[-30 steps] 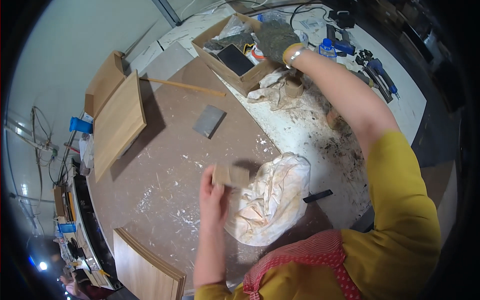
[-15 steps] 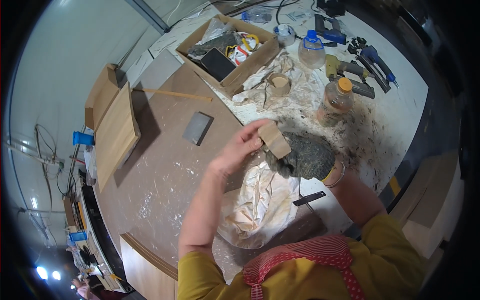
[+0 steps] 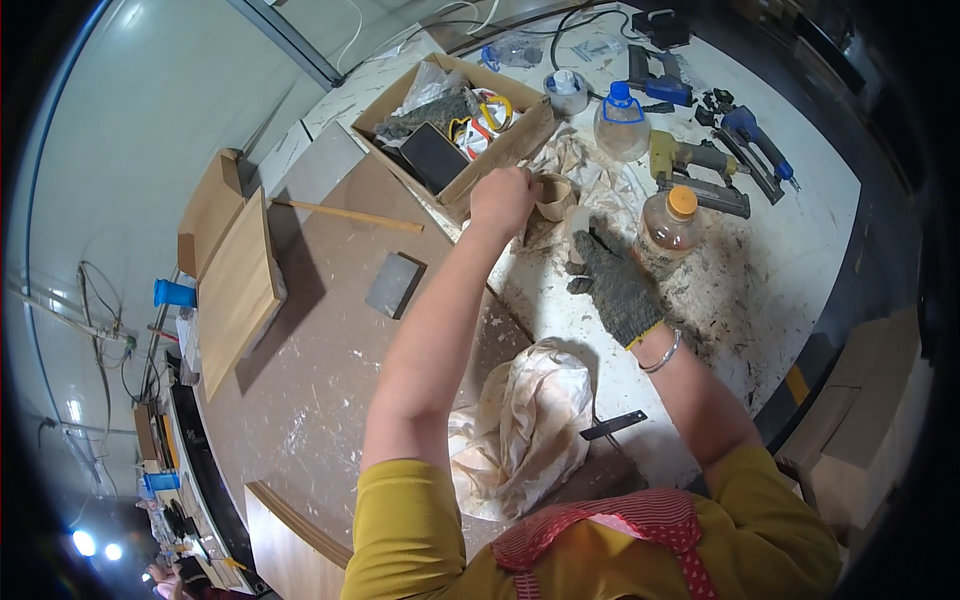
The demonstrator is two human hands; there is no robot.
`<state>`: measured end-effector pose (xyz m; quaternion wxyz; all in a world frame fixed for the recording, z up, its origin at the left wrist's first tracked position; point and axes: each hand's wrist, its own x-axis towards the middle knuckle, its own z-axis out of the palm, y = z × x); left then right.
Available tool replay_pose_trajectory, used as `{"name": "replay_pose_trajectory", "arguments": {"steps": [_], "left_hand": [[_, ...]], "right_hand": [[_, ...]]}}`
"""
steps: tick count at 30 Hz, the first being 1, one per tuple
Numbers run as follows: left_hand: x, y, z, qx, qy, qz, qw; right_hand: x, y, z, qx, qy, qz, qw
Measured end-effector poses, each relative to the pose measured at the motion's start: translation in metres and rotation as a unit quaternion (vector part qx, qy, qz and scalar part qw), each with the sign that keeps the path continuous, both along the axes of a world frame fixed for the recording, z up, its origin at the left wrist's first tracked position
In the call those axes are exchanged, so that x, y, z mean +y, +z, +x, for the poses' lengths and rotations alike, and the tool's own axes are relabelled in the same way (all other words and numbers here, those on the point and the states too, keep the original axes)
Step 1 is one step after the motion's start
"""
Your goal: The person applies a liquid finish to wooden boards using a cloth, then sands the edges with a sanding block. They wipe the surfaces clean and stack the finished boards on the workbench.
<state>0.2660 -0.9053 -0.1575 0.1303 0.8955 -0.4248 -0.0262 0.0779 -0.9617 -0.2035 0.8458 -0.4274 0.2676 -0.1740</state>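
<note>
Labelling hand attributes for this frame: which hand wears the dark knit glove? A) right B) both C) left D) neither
A: the right hand is covered by a dark knit glove and rests on the stained white tabletop by the orange-capped bottle, while the left hand is bare, up at the roll of tape.

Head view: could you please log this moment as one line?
left hand: bare, at tape roll | right hand: gloved, near bottle | cardboard box behind

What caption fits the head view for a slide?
Bare left hand at a tape roll beside a cardboard box; gloved right hand near an orange-capped bottle.
</note>
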Motion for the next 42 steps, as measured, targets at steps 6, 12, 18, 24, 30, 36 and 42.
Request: {"name": "replay_pose_trajectory", "arguments": {"steps": [6,12,18,24,30,36,42], "left_hand": [[0.014,-0.008,0.012,0.104,0.081,-0.157,0.979],[0.036,-0.014,0.013,0.370,0.132,-0.346,0.852],[0.038,-0.005,0.006,0.414,0.149,-0.348,0.828],[0.035,-0.003,0.009,0.402,0.136,-0.361,0.830],[0.031,-0.015,0.014,0.376,0.144,-0.379,0.833],[0.040,-0.024,0.006,0.481,0.177,-0.432,0.742],[0.046,-0.031,-0.013,0.553,0.224,-0.468,0.652]], "right_hand": [[-0.006,0.008,0.012,0.016,-0.053,-0.096,0.994],[-0.020,0.003,0.035,0.060,-0.089,-0.331,0.937],[-0.029,-0.004,0.053,0.048,-0.091,-0.559,0.823],[-0.031,-0.005,0.054,0.070,-0.113,-0.605,0.785],[-0.034,-0.004,0.049,0.099,0.003,-0.371,0.923],[-0.027,-0.007,0.039,-0.092,0.037,0.226,0.969],[-0.026,-0.027,0.046,-0.140,0.049,0.084,0.985]]}}
